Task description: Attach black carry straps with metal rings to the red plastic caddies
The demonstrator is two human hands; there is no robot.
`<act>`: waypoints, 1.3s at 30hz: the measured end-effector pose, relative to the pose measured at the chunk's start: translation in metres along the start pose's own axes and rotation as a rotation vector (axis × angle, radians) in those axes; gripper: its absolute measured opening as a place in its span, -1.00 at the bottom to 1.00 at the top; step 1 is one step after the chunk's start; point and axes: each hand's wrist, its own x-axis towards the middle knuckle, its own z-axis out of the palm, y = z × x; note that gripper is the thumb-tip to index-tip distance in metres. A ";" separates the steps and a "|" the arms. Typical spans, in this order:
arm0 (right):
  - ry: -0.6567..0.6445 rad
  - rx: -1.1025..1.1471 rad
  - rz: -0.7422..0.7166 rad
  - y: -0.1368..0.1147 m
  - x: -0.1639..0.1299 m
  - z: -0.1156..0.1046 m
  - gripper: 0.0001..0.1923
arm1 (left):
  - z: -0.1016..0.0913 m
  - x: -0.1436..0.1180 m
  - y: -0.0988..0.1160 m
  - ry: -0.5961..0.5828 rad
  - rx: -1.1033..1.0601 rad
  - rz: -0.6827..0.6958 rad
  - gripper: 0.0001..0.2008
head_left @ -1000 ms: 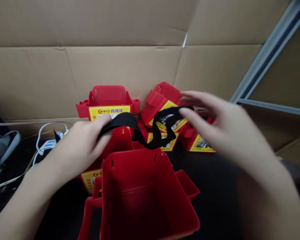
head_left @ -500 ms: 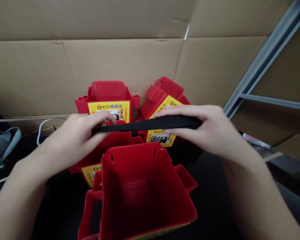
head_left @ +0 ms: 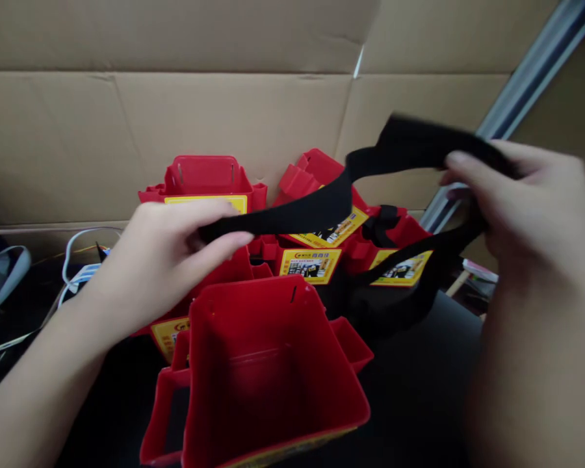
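A black strap [head_left: 302,211] stretches in the air between my two hands, above several red plastic boxes. My left hand [head_left: 180,244] pinches one length of it between thumb and fingers. Higher up at the right, my right hand [head_left: 521,188] is closed on another part, and a loop hangs down below it. Directly under the strap stands an open red box [head_left: 273,383] with slots in its back wall and side holders; its inside shows nothing in it. My hands do not touch this box.
Behind stand more red boxes with yellow labels, one at the back left [head_left: 205,174] and one tilted [head_left: 322,166]. Cardboard [head_left: 224,117] forms the back wall. A metal frame [head_left: 531,71] slants at the right. White cables [head_left: 68,260] lie at the left.
My right hand has moved up and right, drawing the strap out into a longer, loose curve with a hanging loop. My left hand has stayed nearly in place.
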 end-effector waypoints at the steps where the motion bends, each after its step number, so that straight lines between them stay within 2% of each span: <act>1: -0.144 -0.010 0.022 -0.005 -0.005 -0.003 -0.69 | 0.005 0.010 0.006 -0.010 -0.007 0.029 -0.83; 4: -0.582 -0.033 0.075 -0.024 -0.018 -0.008 -0.62 | 0.025 0.044 0.019 -0.195 -0.039 0.128 -0.84; 7: -0.879 -0.150 -0.076 -0.027 -0.019 -0.007 -0.63 | 0.053 0.069 0.024 -0.459 -0.105 0.138 -0.77; 10: -1.004 -0.242 -0.203 -0.008 -0.009 -0.003 -0.60 | 0.084 0.079 0.023 -0.746 -0.215 0.088 -0.76; 13: -1.024 -0.328 -0.103 0.015 0.000 0.003 -0.59 | 0.103 0.083 0.019 -0.951 -0.305 0.056 -0.78; 15: -1.017 -0.316 -0.052 0.024 0.002 0.008 -0.56 | 0.101 0.083 0.015 -1.020 -0.355 0.016 -0.74; 18: -1.045 -0.198 -0.076 0.027 0.002 0.017 -0.56 | 0.079 0.074 0.011 -0.985 -0.403 -0.056 -0.68; 22: -1.195 -0.066 -0.152 0.022 -0.003 0.034 -0.60 | 0.042 0.041 0.006 -0.778 -0.317 0.028 -0.69; 24: -1.220 0.015 -0.216 0.020 -0.009 0.044 -0.64 | 0.033 0.023 0.002 -0.752 -0.272 0.040 -0.72; 27: -1.267 0.116 -0.287 0.015 -0.022 0.056 -0.71 | 0.032 0.005 -0.008 -0.756 -0.273 0.055 -0.74; 32: -1.634 0.278 -0.102 0.007 -0.044 0.069 -0.83 | 0.035 -0.004 -0.018 -0.706 -0.287 0.073 -0.77; 33: -1.689 0.303 -0.105 0.006 -0.046 0.071 -0.81 | 0.034 -0.005 -0.018 -0.713 -0.285 0.077 -0.77; 36: -1.773 0.255 -0.200 0.005 -0.048 0.076 -0.65 | 0.030 -0.007 -0.017 -0.751 -0.294 0.070 -0.78; 39: -1.791 0.117 -0.173 0.009 -0.046 0.082 -0.63 | 0.029 -0.007 -0.016 -0.760 -0.274 0.051 -0.77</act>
